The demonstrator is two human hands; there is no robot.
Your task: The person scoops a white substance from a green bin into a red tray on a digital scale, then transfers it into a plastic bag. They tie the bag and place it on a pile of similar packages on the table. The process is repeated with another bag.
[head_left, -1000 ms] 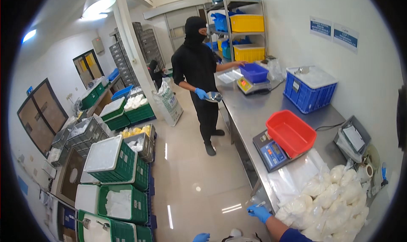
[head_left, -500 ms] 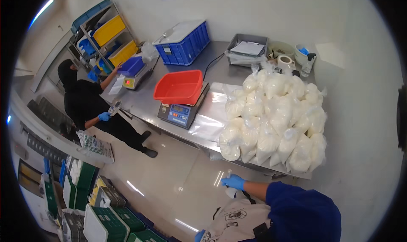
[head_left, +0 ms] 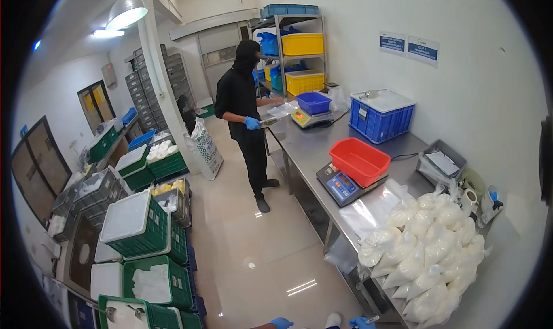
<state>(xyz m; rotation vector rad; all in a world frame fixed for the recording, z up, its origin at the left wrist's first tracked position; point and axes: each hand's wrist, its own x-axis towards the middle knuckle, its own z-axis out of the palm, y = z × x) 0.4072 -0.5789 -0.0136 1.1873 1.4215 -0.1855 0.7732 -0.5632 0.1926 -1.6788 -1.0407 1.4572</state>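
Observation:
At the lower edge, partly cut off, is my left hand (head_left: 281, 323) in a blue glove; how its fingers are set does not show. My right hand (head_left: 360, 323), also gloved in blue, is closed around a small whitish stick-shaped thing (head_left: 373, 318), whose kind I cannot make out. Both hands are low beside the steel table (head_left: 308, 182). Closest to my right hand is a heap of clear plastic bags of white powder (head_left: 429, 248) on the table. Flat clear bags (head_left: 374, 208) lie beside it, next to a scale (head_left: 341, 185) bearing a red tub (head_left: 360, 161).
A person in black (head_left: 245, 104) stands at the table's far end, a metal scoop in one gloved hand, near a second scale (head_left: 308, 119) with a purple tub (head_left: 314, 102). A blue crate (head_left: 383, 119) stands by the wall. Stacked green crates (head_left: 141, 231) line the left side.
My view has swung left and up, so the table now sits to the right and the crates show more fully. My hands appear lower, at the bottom edge.

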